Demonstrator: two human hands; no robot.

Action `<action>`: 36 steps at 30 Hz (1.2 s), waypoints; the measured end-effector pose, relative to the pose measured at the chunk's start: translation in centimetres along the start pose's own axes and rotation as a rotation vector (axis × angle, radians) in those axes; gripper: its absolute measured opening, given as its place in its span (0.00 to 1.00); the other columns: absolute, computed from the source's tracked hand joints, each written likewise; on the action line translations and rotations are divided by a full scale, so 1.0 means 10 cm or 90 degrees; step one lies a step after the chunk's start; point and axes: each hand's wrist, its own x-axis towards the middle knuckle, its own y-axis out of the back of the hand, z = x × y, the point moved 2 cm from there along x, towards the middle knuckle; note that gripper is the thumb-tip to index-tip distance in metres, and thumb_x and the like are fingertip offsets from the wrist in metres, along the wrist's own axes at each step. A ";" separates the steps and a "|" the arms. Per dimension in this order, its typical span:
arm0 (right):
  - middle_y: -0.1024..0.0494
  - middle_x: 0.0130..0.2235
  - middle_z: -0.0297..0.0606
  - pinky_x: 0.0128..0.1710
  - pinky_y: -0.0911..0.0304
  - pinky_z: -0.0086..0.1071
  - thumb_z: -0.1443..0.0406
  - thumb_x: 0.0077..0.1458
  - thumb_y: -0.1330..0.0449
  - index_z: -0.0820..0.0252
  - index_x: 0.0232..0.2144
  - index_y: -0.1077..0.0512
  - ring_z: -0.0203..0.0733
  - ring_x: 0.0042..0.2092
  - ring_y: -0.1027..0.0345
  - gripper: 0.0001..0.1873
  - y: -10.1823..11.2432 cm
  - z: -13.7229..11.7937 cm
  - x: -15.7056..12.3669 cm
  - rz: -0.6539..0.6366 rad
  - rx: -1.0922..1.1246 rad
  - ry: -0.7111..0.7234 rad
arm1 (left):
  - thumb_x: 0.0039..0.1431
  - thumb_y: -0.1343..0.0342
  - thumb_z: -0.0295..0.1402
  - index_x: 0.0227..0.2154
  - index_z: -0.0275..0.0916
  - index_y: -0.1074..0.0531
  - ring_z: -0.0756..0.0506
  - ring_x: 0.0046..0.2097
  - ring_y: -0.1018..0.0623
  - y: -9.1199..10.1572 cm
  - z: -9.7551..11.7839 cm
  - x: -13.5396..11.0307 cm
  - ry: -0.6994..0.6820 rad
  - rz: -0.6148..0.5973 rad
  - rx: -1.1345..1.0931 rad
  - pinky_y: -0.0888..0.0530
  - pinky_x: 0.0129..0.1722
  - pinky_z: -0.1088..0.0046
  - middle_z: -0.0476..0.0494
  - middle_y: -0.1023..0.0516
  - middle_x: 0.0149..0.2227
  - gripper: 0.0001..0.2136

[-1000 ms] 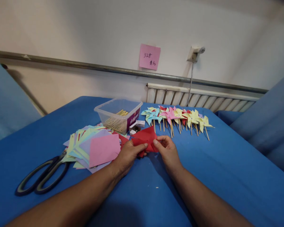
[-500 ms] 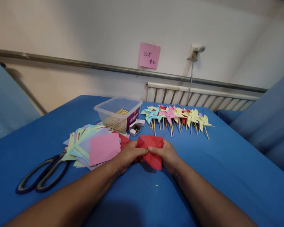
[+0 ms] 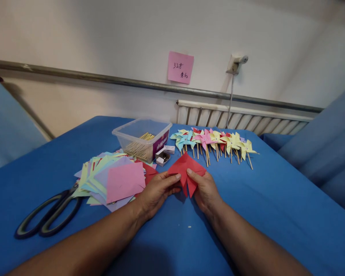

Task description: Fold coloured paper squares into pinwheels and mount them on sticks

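A square of red paper (image 3: 185,165), slit in from its corners, is held just above the blue table between both hands. My left hand (image 3: 158,191) pinches its left side, thumb on top and fingers beneath. My right hand (image 3: 207,189) grips the right side, its thumb pressing close to the middle. The near corner hangs in two points, parted along a slit. Left of my hands lies a fanned pile of coloured paper squares (image 3: 96,180), with a pink square (image 3: 125,182) on top. Another red piece of paper (image 3: 149,171) sticks out beside the pile.
Large scissors (image 3: 50,214) lie at the left, blades under the paper. A clear plastic box (image 3: 126,132) of wooden sticks stands behind, beside a small open box (image 3: 162,157) of metal bits. Several finished pinwheels (image 3: 205,138) lie at the back right, near the radiator (image 3: 247,117).
The red paper has been turned so that one corner points away and a slit corner points towards me. Both thumbs have shifted apart slightly, and both hands still hold it.
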 end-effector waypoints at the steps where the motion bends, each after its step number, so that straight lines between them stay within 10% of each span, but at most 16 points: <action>1: 0.18 0.36 0.40 0.43 0.31 0.40 0.64 0.42 0.31 0.62 0.35 0.24 0.44 0.35 0.25 0.14 0.00 0.00 0.00 -0.004 0.001 0.001 | 0.51 0.37 0.33 0.36 0.37 0.22 0.48 0.36 0.23 0.00 -0.01 0.00 -0.004 0.000 -0.002 0.29 0.39 0.73 0.44 0.20 0.33 0.09; 26: 0.21 0.38 0.36 0.38 0.33 0.32 0.65 0.48 0.37 0.57 0.44 0.28 0.37 0.35 0.28 0.18 0.00 -0.09 -0.06 0.003 -0.103 0.065 | 0.46 0.34 0.31 0.36 0.32 0.22 0.44 0.37 0.21 0.04 -0.02 0.02 -0.062 0.106 -0.047 0.26 0.43 0.67 0.39 0.19 0.36 0.13; 30: 0.26 0.47 0.34 0.41 0.35 0.31 0.72 0.42 0.36 0.48 0.53 0.34 0.36 0.41 0.29 0.34 -0.03 -0.16 -0.05 -0.082 -0.143 0.116 | 0.46 0.35 0.28 0.37 0.32 0.22 0.43 0.39 0.21 0.08 0.04 0.04 -0.057 0.121 -0.095 0.25 0.42 0.67 0.39 0.19 0.37 0.12; 36: 0.30 0.48 0.37 0.44 0.34 0.34 0.70 0.45 0.37 0.49 0.46 0.27 0.40 0.44 0.32 0.24 -0.05 -0.12 -0.06 -0.170 -0.303 0.154 | 0.47 0.36 0.27 0.37 0.34 0.22 0.45 0.38 0.21 0.12 0.07 0.05 -0.053 0.112 -0.137 0.24 0.41 0.69 0.41 0.19 0.38 0.12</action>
